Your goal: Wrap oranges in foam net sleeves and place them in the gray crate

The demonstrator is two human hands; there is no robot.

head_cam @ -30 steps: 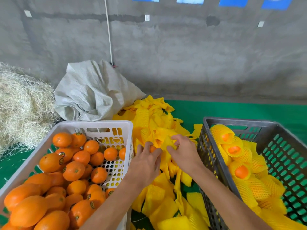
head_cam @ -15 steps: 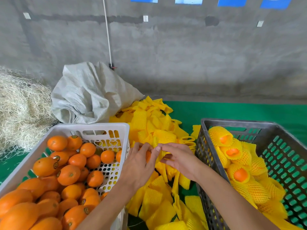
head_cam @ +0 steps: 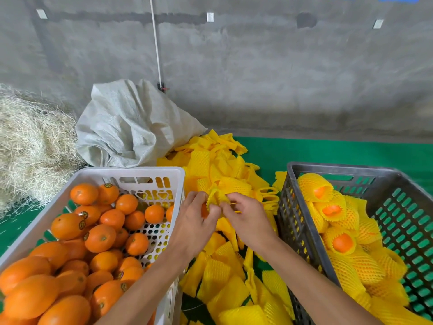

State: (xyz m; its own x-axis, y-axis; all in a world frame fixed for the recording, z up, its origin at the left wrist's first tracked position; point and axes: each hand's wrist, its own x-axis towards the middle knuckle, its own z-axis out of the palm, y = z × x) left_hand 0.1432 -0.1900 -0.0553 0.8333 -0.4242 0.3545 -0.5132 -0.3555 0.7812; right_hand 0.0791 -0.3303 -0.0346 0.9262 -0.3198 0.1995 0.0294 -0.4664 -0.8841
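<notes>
Since a second ago both hands have risen off the sleeve pile and drawn together; the sleeve, then flat among the others, is now lifted and bunched open between them.

Left hand (head_cam: 194, 221): fingers curled round an orange (head_cam: 204, 211), of which only a sliver shows between fingers and thumb; thumb and forefinger also pinch the near edge of the foam net sleeve (head_cam: 216, 199). Right hand (head_cam: 246, 215): fingertips pinch the opposite edge of the same sleeve, stretching its mouth.

Handling, as judgement: sleeve is very light, soft, springy, likely to snap back shut if one edge slips; best held at the rim on two opposite sides. Orange is firm, smooth-skinned, moderately heavy; cup it in the palm and push it in.

Outward: loose sleeve pile (head_cam: 225, 277) lies on the green mat (head_cam: 304, 153) between the crates. White crate (head_cam: 131, 171) at left holds bare oranges. Gray crate (head_cam: 328, 167) at right holds several wrapped oranges (head_cam: 339, 240) along its near-left side; much of its floor shows. Behind: woven sack (head_cam: 131, 127), straw (head_cam: 30, 141).
</notes>
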